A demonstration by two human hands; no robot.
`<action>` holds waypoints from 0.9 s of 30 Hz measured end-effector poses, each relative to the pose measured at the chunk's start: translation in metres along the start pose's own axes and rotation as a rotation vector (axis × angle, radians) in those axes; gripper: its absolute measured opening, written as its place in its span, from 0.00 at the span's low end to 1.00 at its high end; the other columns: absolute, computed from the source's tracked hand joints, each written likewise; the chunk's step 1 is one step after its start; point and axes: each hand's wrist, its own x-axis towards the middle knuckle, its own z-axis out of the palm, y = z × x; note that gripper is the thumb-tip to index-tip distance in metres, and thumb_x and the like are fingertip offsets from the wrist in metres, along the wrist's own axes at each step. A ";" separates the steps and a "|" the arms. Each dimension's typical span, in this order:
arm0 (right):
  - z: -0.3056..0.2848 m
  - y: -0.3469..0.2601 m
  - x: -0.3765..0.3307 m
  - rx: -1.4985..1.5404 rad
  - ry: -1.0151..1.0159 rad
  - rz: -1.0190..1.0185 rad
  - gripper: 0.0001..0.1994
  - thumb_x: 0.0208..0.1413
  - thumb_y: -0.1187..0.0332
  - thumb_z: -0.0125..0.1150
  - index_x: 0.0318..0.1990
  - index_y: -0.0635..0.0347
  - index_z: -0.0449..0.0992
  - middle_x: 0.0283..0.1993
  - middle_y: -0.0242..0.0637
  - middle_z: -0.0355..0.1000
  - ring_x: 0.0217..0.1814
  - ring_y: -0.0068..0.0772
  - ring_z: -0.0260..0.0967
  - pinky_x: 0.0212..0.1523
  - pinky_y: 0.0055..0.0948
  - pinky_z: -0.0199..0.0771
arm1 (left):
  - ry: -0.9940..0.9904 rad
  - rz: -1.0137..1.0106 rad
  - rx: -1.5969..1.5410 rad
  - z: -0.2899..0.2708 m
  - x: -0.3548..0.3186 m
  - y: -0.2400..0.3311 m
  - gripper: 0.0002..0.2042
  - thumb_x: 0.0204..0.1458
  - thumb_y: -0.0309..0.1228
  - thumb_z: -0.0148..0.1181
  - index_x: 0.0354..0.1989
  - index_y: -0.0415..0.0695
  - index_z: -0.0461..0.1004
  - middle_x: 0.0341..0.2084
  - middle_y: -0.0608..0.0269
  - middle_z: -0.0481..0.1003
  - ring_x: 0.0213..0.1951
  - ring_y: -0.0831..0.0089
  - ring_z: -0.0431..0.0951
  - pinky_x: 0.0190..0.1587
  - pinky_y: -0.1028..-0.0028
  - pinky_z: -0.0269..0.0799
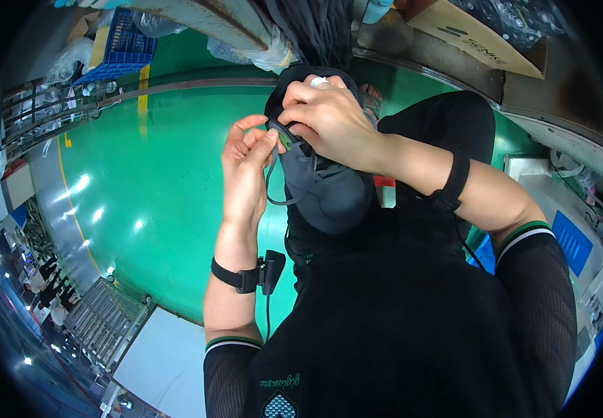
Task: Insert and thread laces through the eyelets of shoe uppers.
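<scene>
A dark grey shoe (326, 191) is held up in front of my chest, toe pointing down toward me. My right hand (333, 122) wraps over its upper part near the opening, fingers closed on it. My left hand (246, 164) pinches a grey lace (271, 182) at the shoe's left side; a loop of the lace hangs below. Both wrists wear black straps, and the left strap carries a small black device (270, 270) with a cable.
A glossy green floor (148, 188) lies below. A blue crate (124, 45) and plastic bags sit at the upper left, a cardboard box (475, 35) at the upper right, a white table (162, 362) at the lower left, and a machine edge (559, 174) on the right.
</scene>
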 end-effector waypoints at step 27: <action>-0.070 0.010 -0.064 0.732 0.032 0.429 0.31 0.67 0.48 0.40 0.69 0.61 0.53 0.69 0.38 0.55 0.70 0.32 0.50 0.68 0.31 0.49 | -0.232 -0.049 -0.601 0.015 -0.023 0.008 0.26 0.61 0.47 0.50 0.57 0.36 0.67 0.52 0.54 0.72 0.53 0.65 0.73 0.57 0.65 0.69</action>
